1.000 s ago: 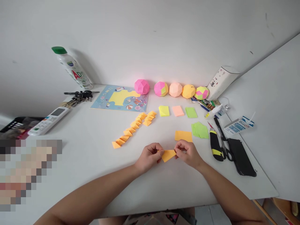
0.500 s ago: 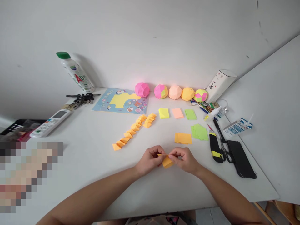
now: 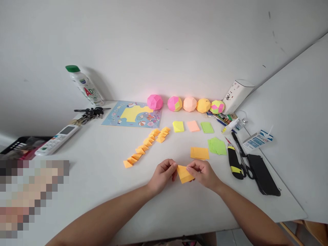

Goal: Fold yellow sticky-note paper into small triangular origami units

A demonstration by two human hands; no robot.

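A folded orange paper piece (image 3: 184,173) is pinched between my left hand (image 3: 162,175) and my right hand (image 3: 204,174), just above the white table (image 3: 102,177). Each hand grips one end of it with thumb and fingers. Just behind my right hand lies a small stack of flat orange sheets (image 3: 199,153). A diagonal row of several folded orange units (image 3: 145,147) runs from near my left hand toward the back.
Several paper balls (image 3: 190,104) line the wall, with yellow, peach and green note pads (image 3: 192,126) before them and loose green sheets (image 3: 217,146). At right lie a cutter (image 3: 234,163), scissors (image 3: 242,153) and a black phone (image 3: 263,174). At left are a remote (image 3: 57,139), keys (image 3: 89,112) and a bottle (image 3: 85,86).
My hands came closer together and folded the orange piece. It now looks more compact and is turned between my fingertips. The view has tilted slightly.
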